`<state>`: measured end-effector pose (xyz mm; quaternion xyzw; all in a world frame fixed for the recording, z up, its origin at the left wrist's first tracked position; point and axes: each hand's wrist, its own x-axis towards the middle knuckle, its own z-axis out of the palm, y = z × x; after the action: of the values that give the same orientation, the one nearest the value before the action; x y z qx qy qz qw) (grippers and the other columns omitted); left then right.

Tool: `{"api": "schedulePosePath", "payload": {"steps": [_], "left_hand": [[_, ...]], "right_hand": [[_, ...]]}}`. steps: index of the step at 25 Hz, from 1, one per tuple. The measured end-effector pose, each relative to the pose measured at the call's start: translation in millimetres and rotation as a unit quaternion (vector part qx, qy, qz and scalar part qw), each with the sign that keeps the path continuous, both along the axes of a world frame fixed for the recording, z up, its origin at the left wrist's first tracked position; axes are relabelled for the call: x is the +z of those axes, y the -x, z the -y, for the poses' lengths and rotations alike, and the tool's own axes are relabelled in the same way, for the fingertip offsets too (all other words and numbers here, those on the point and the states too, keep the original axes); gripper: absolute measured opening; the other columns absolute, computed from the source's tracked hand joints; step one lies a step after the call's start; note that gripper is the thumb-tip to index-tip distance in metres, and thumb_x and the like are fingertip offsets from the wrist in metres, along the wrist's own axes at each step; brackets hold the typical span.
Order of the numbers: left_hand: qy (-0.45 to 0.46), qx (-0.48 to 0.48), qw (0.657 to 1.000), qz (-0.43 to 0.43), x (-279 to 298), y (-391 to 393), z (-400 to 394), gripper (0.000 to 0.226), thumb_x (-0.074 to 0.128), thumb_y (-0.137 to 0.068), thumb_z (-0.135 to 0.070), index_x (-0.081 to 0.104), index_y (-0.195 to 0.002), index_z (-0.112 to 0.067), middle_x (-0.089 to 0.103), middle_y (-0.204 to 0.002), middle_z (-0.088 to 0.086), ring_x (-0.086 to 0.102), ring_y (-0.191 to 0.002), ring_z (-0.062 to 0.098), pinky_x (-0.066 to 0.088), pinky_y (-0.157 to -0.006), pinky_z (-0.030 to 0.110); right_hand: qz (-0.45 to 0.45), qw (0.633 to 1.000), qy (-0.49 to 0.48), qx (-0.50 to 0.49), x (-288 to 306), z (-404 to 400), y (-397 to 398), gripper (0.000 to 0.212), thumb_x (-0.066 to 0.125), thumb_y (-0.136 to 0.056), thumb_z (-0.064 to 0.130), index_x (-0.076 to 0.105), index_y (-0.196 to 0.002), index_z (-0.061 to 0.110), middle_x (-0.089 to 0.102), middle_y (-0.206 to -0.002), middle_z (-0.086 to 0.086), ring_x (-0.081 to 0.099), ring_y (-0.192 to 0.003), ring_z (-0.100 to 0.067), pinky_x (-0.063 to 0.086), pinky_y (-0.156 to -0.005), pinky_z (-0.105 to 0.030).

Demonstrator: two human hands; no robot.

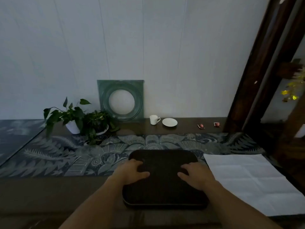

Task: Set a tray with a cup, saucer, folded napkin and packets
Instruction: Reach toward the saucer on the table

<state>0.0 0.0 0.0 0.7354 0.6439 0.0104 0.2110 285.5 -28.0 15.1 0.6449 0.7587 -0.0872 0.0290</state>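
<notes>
A dark rounded tray [163, 192] lies on the table in front of me, bare of objects. My left hand [131, 171] rests on its left side and my right hand [194, 176] on its right side, fingers loosely bent on the surface, holding nothing. A large white napkin [252, 182] lies unfolded and flat just right of the tray. At the back of the table stand a white cup [154, 120] and, beside it, a white saucer [169, 122]. Two small red packets [201, 126] [217, 124] lie further right.
Two potted plants [77, 119] stand at the back left. A green square frame with a round opening [121, 100] leans on the wall. A patterned runner [66, 156] crosses the table. A dark wooden post [257, 80] rises at the right.
</notes>
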Motion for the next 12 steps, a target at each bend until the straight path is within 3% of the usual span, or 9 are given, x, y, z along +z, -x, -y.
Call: {"api": "schedulePosePath", "payload": {"steps": [8,12], "left_hand": [[0.088,-0.061,0.993,-0.043,-24,3,-8,0.071,0.044,-0.081,-0.074,0.051,-0.136,-0.029,0.052,-0.139,0.0,0.049,-0.126,0.022,0.04,-0.104,0.042],[0.102,-0.069,0.992,-0.027,-33,-4,-31,0.057,0.044,-0.085,-0.068,0.061,-0.121,-0.028,0.063,-0.123,-0.001,0.057,-0.109,0.018,0.045,-0.098,0.042]], "right_hand": [[-0.002,0.997,0.073,-0.016,-20,6,31,0.05,0.041,-0.092,0.058,0.056,-0.127,0.027,0.061,-0.117,-0.002,0.057,-0.107,-0.021,0.046,-0.093,-0.043],[-0.038,0.995,0.082,-0.037,-28,-16,34,0.04,0.043,-0.094,0.053,0.063,-0.113,0.025,0.065,-0.105,0.0,0.059,-0.096,-0.017,0.05,-0.086,-0.039]]}}
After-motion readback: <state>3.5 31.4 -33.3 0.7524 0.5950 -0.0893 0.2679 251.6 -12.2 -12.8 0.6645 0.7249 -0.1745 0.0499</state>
